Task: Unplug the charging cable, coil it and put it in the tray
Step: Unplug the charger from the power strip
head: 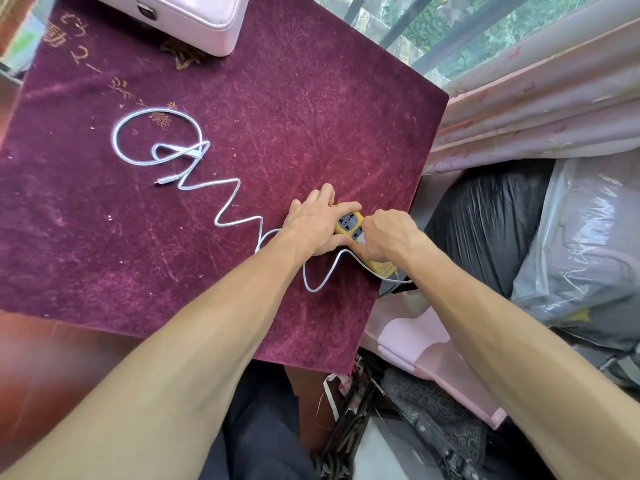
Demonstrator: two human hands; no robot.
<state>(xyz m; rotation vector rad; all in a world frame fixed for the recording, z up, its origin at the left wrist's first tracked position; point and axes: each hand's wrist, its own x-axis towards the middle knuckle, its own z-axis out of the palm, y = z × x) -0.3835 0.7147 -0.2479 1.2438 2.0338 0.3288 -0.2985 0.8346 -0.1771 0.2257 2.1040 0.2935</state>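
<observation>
Left hand (317, 225) lay flat, pinning yellow power strip (349, 226) at counter's (311, 116) right edge; right hand (388, 237) pinched white plug (361, 241). Charging cable (221, 188) snaked toward counter's left, light, limp, kink-prone. Judged best grip: rigid plug body, not cord.

We note a maroon velvet cloth (311, 109) covering the bench. A pink case (194, 15) sits at its far edge. Pink curtains (540, 109) hang alongside, above black and clear plastic bags (568, 237).
</observation>
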